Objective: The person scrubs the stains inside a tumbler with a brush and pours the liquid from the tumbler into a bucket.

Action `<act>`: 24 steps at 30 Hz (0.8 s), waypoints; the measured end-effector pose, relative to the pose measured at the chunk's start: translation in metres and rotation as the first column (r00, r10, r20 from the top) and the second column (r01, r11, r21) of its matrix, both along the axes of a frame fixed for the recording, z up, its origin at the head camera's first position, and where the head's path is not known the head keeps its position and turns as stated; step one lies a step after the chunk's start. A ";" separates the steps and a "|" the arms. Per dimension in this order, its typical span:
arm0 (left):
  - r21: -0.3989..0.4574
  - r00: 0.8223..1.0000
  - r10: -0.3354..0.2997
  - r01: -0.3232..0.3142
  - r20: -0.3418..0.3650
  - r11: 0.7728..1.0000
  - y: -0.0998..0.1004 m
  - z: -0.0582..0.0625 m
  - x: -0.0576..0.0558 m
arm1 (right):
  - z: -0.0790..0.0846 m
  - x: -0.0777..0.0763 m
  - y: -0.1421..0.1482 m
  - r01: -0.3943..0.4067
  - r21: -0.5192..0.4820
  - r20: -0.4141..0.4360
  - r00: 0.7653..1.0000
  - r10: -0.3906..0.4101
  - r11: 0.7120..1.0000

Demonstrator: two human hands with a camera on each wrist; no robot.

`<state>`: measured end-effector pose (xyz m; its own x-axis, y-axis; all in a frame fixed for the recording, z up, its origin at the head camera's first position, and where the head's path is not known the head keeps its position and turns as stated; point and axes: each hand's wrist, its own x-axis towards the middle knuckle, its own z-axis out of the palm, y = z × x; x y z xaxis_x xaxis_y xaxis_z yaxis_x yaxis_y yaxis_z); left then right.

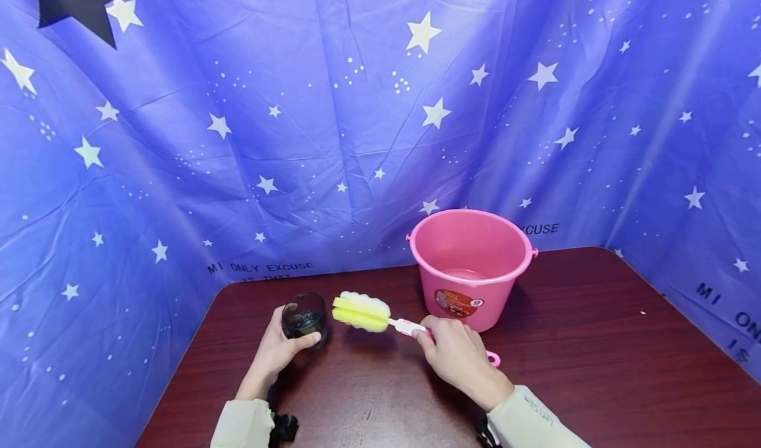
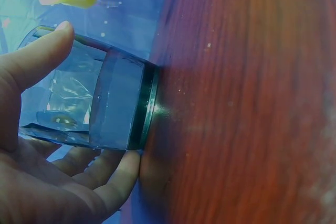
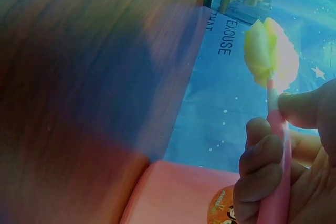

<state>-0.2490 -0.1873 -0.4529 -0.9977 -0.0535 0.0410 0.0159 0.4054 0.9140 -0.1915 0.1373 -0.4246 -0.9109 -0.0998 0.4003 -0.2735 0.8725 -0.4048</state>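
A dark, see-through drinking glass [image 1: 306,312] is gripped by my left hand [image 1: 281,343], the thumb on its near side and the other fingers behind. The left wrist view shows the glass [image 2: 113,95] with its thick base close to the tabletop; whether it touches, I cannot tell. My right hand [image 1: 456,355] holds a sponge bottle brush by its pink and white handle [image 1: 410,328]. The brush's yellow and white sponge head [image 1: 361,312] points left toward the glass, a short gap apart. In the right wrist view, fingers [image 3: 262,169] curl round the pink handle.
A pink bucket [image 1: 436,263] with a round sticker stands just behind my right hand. The dark red wooden table [image 1: 571,342] spreads on both sides. Blue star-printed cloth [image 1: 333,137] hangs along the table's back and sides.
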 end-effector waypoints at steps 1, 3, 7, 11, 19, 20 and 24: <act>0.000 1.000 0.000 0.000 0.000 1.000 0.000 0.000 0.000 | 0.000 0.000 0.000 0.002 -0.004 0.001 1.000 -0.002 1.000; 0.004 1.000 0.000 0.000 0.000 1.000 0.001 0.000 0.000 | -0.001 0.001 0.001 0.004 -0.009 0.007 1.000 -0.004 1.000; 0.005 1.000 0.006 -0.006 0.001 1.000 0.001 0.000 0.000 | -0.003 0.002 0.001 -0.002 -0.018 0.021 1.000 0.002 1.000; 0.009 1.000 0.009 -0.009 0.000 1.000 0.001 0.000 0.000 | -0.005 0.002 0.001 -0.008 -0.026 0.037 0.999 0.009 1.000; 0.012 1.000 0.007 -0.007 -0.006 1.000 0.001 -0.001 -0.001 | -0.008 0.003 0.001 -0.016 -0.020 0.047 0.999 0.017 1.000; 0.012 1.000 0.007 -0.007 -0.006 1.000 0.001 -0.001 -0.001 | -0.008 0.003 0.001 -0.017 -0.021 0.048 0.999 0.018 1.000; 0.009 1.000 0.009 -0.009 -0.002 1.000 0.001 -0.001 -0.001 | -0.011 0.002 0.001 -0.019 -0.026 0.056 0.998 0.020 0.999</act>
<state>-0.2496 -0.1868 -0.4543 -0.9971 -0.0632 0.0429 0.0143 0.3973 0.9176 -0.1895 0.1387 -0.4354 -0.9301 -0.1078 0.3512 -0.2663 0.8564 -0.4423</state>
